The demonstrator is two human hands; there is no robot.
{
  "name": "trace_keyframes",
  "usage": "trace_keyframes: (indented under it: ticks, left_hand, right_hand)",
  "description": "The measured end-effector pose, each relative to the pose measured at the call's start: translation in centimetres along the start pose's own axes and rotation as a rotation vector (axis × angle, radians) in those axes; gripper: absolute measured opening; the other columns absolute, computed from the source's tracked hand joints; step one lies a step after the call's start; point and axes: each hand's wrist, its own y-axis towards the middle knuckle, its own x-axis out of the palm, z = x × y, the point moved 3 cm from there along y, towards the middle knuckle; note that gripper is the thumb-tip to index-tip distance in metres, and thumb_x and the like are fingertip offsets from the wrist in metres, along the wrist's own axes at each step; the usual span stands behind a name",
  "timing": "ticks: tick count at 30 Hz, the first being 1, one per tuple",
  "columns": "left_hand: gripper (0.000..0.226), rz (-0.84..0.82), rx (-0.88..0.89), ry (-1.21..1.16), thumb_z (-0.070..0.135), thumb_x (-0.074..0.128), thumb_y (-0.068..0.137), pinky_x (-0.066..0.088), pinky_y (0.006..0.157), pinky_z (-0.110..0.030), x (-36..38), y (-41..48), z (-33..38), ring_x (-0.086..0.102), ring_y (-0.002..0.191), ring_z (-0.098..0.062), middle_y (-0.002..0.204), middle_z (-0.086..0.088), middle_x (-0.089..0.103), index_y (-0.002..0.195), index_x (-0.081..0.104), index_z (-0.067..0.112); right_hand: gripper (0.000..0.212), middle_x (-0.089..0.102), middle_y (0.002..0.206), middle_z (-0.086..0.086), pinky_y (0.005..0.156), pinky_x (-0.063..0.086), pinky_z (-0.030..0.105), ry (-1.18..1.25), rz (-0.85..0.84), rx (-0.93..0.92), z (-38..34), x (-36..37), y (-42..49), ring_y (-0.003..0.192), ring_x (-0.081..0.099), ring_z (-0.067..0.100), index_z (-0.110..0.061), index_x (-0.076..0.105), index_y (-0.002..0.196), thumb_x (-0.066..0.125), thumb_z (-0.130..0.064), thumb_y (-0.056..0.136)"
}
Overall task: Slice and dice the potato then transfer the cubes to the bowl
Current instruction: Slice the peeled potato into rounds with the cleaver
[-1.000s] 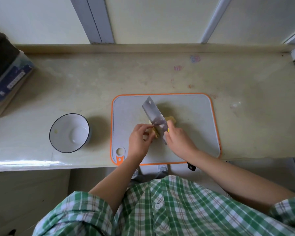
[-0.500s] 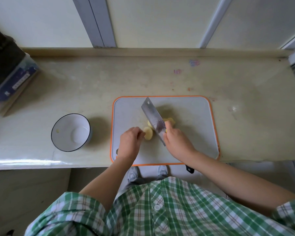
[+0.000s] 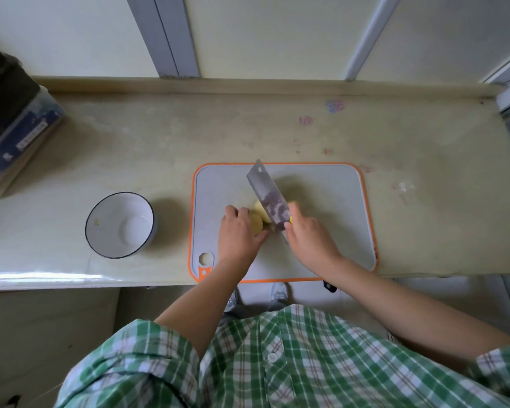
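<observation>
My left hand (image 3: 238, 231) was in the middle of the frame, on the cutting board (image 3: 321, 195). Its fingers and thumb were curled round a cut piece of the potato (image 3: 256, 222) and held it. The potato was peeled and yellow. It lay on the board, a little left of the middle, right between my two hands. More of it showed just above that piece, against the blade.

My right hand (image 3: 309, 240) was just to the right of the potato. It was wrapped tight round the handle of the cleaver (image 3: 267, 197). The wide gray blade pointed up and to the left in the frame, and it leaned a bit. Its lower part was touching the potato. The dark end of the handle stuck out below my wrist, past the bottom edge of the board.

The board was gray with an orange rim and sat on the pale countertop (image 3: 189, 136). A white bowl (image 3: 106, 222) with a dark rim stood on the counter at the left of the board, apart from it. A dark box (image 3: 15, 136) sat in the upper left corner. My green checked shirt (image 3: 277, 363) filled the bottom of the frame.
</observation>
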Motion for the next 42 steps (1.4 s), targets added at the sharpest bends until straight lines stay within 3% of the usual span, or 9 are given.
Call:
trace_keyframes:
  ticks: [3, 6, 10, 15, 20, 23, 26, 32, 42]
  left_hand:
    - [0.048, -0.057, -0.020, 0.032, 0.043, 0.069, 0.082, 0.042, 0.078, -0.035, 0.2, 0.9, 0.4, 0.053, 0.089, -0.031, 0.108, -0.010, 0.045, 0.114, 0.058, 0.009]
    - [0.049, -0.087, -0.121, -0.162, 0.037, 0.074, 0.079, 0.045, 0.082, -0.033, -0.2, 1.1, -0.5, 0.058, 0.090, -0.028, 0.113, -0.007, 0.045, 0.118, 0.056, 0.011]
    - [0.043, 0.060, -0.149, -0.464, 0.026, 0.079, 0.076, 0.052, 0.081, -0.035, -1.2, 0.0, -2.1, 0.060, 0.085, -0.017, 0.106, 0.000, 0.050, 0.111, 0.057, 0.016]
    - [0.043, 0.106, -0.270, -0.602, 0.013, 0.081, 0.073, 0.052, 0.082, -0.028, -0.3, -1.7, -2.3, 0.059, 0.085, -0.014, 0.108, -0.004, 0.051, 0.110, 0.060, 0.014]
    - [0.036, 0.130, -0.408, -0.810, 0.033, 0.078, 0.074, 0.054, 0.082, -0.034, 0.6, -2.0, -2.7, 0.066, 0.083, -0.016, 0.101, -0.006, 0.063, 0.105, 0.064, 0.023]
    - [0.025, 0.155, -0.506, -0.932, 0.022, 0.075, 0.080, 0.054, 0.075, -0.030, 0.7, -2.1, -2.9, 0.066, 0.074, -0.014, 0.087, -0.007, 0.068, 0.103, 0.065, 0.019]
    - [0.034, 0.170, -0.625, -0.999, 0.020, 0.078, 0.078, 0.057, 0.079, -0.033, 1.1, -1.9, -3.1, 0.069, 0.079, -0.017, 0.088, -0.004, 0.068, 0.107, 0.063, 0.011]
    - [0.008, 0.156, -0.716, -1.144, 0.007, 0.074, 0.081, 0.057, 0.070, -0.028, 1.3, -2.1, -2.8, 0.068, 0.077, -0.024, 0.081, -0.009, 0.068, 0.079, 0.067, 0.009]
    - [0.032, 0.189, -0.750, -1.205, 0.006, 0.074, 0.081, 0.058, 0.075, -0.031, 1.8, -2.0, -2.7, 0.068, 0.090, -0.028, 0.094, -0.012, 0.066, 0.110, 0.062, -0.001]
  right_hand:
    - [0.029, 0.061, 0.082, 0.022, 0.056, 0.031, 0.037, 0.023, 0.005, 0.000, 0.8, -0.6, -0.4, 0.077, 0.058, 0.045, -0.003, 0.039, 0.122, 0.042, -0.016, 0.096]
    - [0.033, 0.061, 0.081, 0.022, 0.055, 0.029, 0.036, 0.032, 0.007, -0.005, 0.8, -0.6, -0.7, 0.076, 0.058, 0.044, -0.004, 0.037, 0.126, 0.041, -0.016, 0.096]
    - [0.030, 0.062, 0.086, 0.023, 0.055, 0.030, 0.036, -0.025, -0.028, -0.035, -0.5, 0.1, -0.5, 0.078, 0.060, 0.042, -0.005, 0.036, 0.126, 0.037, -0.018, 0.098]
    - [0.020, 0.064, 0.089, 0.021, 0.061, 0.048, 0.043, -0.062, -0.129, -0.074, -2.7, 1.9, 0.3, 0.081, 0.061, 0.043, -0.011, 0.039, 0.115, 0.041, -0.016, 0.095]
    - [0.016, 0.064, 0.088, 0.020, 0.062, 0.049, 0.045, -0.036, -0.141, -0.093, -2.9, 2.4, 0.4, 0.079, 0.060, 0.044, -0.013, 0.040, 0.110, 0.043, -0.016, 0.095]
    - [0.019, 0.062, 0.087, 0.018, 0.061, 0.047, 0.044, 0.014, -0.180, -0.134, -2.9, 2.5, 0.1, 0.079, 0.060, 0.043, -0.012, 0.040, 0.110, 0.047, -0.016, 0.092]
    - [0.017, 0.061, 0.087, 0.018, 0.062, 0.048, 0.042, 0.036, -0.209, -0.115, -2.7, 2.1, 0.6, 0.081, 0.060, 0.042, -0.013, 0.039, 0.106, 0.047, -0.015, 0.092]
    - [0.022, 0.064, 0.090, 0.016, 0.059, 0.045, 0.037, 0.029, -0.169, -0.150, -3.2, -0.3, 0.9, 0.078, 0.060, 0.041, -0.014, 0.038, 0.111, 0.046, -0.015, 0.091]
    - [0.015, 0.050, 0.074, 0.011, 0.058, 0.045, 0.040, -0.031, -0.272, -0.146, -3.3, -0.9, -0.5, 0.073, 0.057, 0.038, -0.013, 0.036, 0.105, 0.043, -0.012, 0.092]
